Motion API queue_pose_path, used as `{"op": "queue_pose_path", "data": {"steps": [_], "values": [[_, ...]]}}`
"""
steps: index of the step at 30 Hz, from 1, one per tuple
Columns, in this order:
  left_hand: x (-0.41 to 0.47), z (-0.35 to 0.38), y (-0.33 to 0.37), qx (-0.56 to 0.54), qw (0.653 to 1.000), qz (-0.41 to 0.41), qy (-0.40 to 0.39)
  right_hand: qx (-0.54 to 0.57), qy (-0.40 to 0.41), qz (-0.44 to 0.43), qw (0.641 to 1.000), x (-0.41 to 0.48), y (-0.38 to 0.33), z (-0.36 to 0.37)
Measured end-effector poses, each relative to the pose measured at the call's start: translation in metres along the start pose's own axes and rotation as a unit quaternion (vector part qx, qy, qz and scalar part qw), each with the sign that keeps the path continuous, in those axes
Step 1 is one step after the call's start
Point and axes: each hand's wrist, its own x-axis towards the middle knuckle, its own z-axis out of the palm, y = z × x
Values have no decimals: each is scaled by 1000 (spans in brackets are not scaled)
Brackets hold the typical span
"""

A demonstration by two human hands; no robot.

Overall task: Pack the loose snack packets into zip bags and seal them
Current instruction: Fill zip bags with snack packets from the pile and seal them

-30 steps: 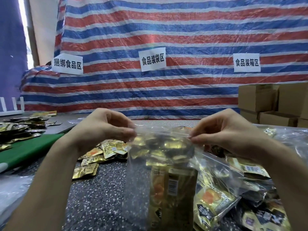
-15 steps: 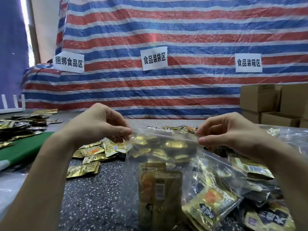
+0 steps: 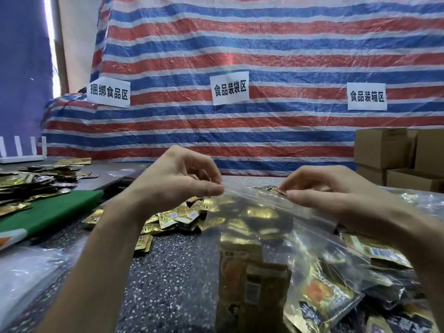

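1. While the zip bag (image 3: 252, 227) hangs upright over the speckled table (image 3: 168, 272), its top edge is stretched between the two hands, dead centre in the head view.
2. Left hand (image 3: 177, 181): thumb and forefinger pinch the bag's top left corner, and the other fingers are curled in above.
3. Right hand (image 3: 336, 195): same deal at the top right corner, with thumb and fingertips pinched on the bag's rim.
4. Honestly can't tell whether the zip strip is closed all the way along, since the plastic is too clear and glary there.
5. Inside the bag, gold snack packets (image 3: 249, 275) sit low and stand on end, one with its barcode facing the camera.
6. Loose packets (image 3: 173, 217) lie heaped on the table just behind the left wrist.
7. Bagged packets (image 3: 324, 301) are piled just right of the zip bag, under the right forearm.
8. Off to the left there's a green board (image 3: 48, 212), with a far pile (image 3: 24, 183) of gold packets behind it.
9. Backdrop is a red, white and blue striped tarp (image 3: 240, 56) with white paper signs (image 3: 230, 88) stuck on it.
10. Cardboard boxes (image 3: 384, 150) are stacked at the right edge.
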Motion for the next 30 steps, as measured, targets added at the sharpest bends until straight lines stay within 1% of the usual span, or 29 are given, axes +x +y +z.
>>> {"op": "queue_pose_path", "data": {"steps": [2,3,6,8,10,16,19,23,27,30], "values": [[1,4,9,14,999,27,-11,-52,20,-49,997,0,-16,10],[1,6,14,19,999,40,-17,-61,28,-74,995,0,-23,17],[-1,9,27,30,997,70,-32,-41,65,-138,987,3,-37,38],[-2,11,31,39,996,80,-32,-29,102,-160,981,3,-41,46],[-2,11,32,42,996,78,-30,-25,117,-160,980,3,-42,48],[-3,11,30,47,995,74,-43,8,118,-156,981,0,-41,43],[-2,10,28,41,995,68,-68,11,124,-161,979,0,-41,45],[-3,11,28,40,991,62,-108,23,113,-155,981,-1,-41,41],[-3,11,28,56,992,69,-86,35,99,-152,983,-2,-41,39],[-1,10,25,76,993,57,-65,24,103,-143,984,-3,-41,37]]}}
